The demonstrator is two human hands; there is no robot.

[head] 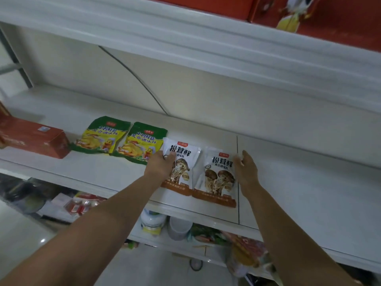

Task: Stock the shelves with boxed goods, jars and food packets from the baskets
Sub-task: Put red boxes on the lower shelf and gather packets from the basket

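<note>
The white shelf [309, 172] spreads out flat under both sets of fingers and runs well beyond them on either side. Above the fingers hangs the edge of an upper shelf [185, 42], with a red carton [329, 15] on top of it, up and to the right.

Far to the left of the left fingers a red box [35, 137] lies on its side. Between it and those fingers two green-and-yellow packets lie flat side by side: the far green packet [102, 135] and the near green packet [142, 143], whose right edge sits just beside the left knuckles.

Between the two hands lie two white mushroom packets, flat and edge to edge. The left hand [159, 165] has its fingers [168, 156] curled over the top-left corner of the left white packet [183, 162], grasping it. The right hand [246, 168] stands on edge against the right side of the right white packet [218, 176], its fingertips [240, 157] at the top-right corner; whether they pinch that corner or only touch it is unclear.

Below the left wrist, on a lower shelf, stand a white-lidded jar [152, 220] and a white tub [179, 227].
</note>
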